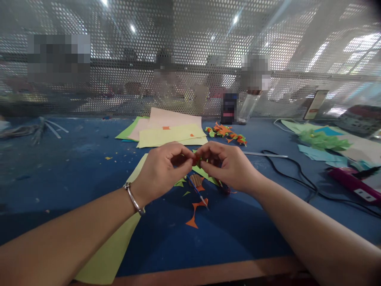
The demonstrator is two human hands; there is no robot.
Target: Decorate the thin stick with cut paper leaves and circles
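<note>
Orange-green paper piece [197,160] pinched between left hand [160,169] and right hand [229,165].

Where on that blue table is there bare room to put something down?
Left of the hands, the table is bare between the paper stack and the near edge. It is crowded under the hands with scraps, and to the right with a cable.

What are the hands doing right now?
Left hand: closed, pinching the small paper piece.
Right hand: closed, pinching the same paper piece from the other side.
</note>
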